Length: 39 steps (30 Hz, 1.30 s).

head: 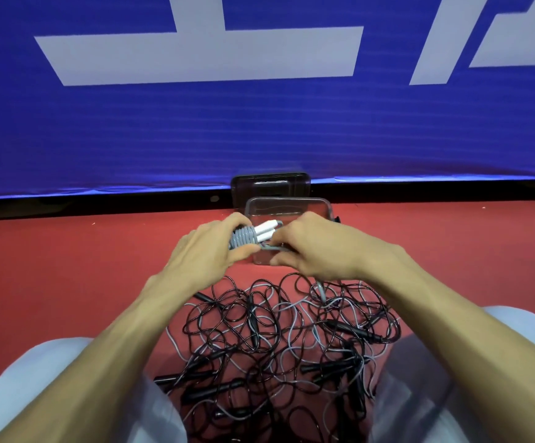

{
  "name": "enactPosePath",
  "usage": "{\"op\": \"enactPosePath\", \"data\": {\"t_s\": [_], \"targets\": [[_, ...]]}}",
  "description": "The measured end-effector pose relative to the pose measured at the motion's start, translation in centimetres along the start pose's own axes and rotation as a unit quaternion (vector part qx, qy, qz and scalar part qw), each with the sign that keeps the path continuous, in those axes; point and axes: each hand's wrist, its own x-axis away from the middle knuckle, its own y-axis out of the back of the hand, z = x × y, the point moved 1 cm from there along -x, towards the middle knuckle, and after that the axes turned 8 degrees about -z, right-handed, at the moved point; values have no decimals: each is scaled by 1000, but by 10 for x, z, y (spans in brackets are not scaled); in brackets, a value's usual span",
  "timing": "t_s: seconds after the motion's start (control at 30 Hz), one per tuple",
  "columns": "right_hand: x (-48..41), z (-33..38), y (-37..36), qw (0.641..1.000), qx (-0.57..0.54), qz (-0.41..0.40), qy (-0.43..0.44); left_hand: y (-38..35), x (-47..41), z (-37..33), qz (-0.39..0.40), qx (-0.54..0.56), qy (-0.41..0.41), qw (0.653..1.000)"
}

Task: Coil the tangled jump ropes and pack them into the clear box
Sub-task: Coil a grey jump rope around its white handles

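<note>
Red floor (68,266), blue banner (259,123) with cropped, unreadable white characters. Left hand (208,247) grips a coiled grey jump rope (243,239); right hand (320,247) pinches its loose end, against the clear box (287,206). Tangled ropes (279,340) lie nearer.

A red floor (52,266) runs back to a black strip (100,203) beneath a blue banner (259,129) printed with large pale block shapes (202,55).

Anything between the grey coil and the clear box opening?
Nothing visible. The clear box sits open just beyond the grey coil, which the left hand grips; the right hand pinches its loose end. The lid is off, behind the box.
</note>
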Motion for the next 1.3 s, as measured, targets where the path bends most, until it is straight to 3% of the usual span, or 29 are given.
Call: {"op": "enactPosePath", "data": {"t_s": [0.1,0.2,0.5,0.63,0.77,0.93,1.03,1.13,1.3], "targets": [[0,-3,11,996,51,-76,19,-10,5,-6,61,-6,-54,997],[0,-11,15,994,26,-103,29,-14,6,-12,71,9,-81,994],[-4,-23,15,978,-76,-194,-18,1,12,-27,-11,-69,-119,990],[-3,-27,17,969,-122,-211,-28,4,16,-29,14,63,-112,992],[-3,-30,20,958,-199,-201,-40,12,11,-31,24,343,-42,938],[-5,-21,16,946,-295,-98,-89,13,6,-34,8,534,87,841],[-5,-15,15,914,-388,-29,-112,15,6,-35,14,585,137,799],[-4,-14,16,898,-423,-17,-115,15,4,-32,-15,590,165,790],[-5,0,9,830,-516,-119,-176,13,2,-25,-44,587,212,780]]}}
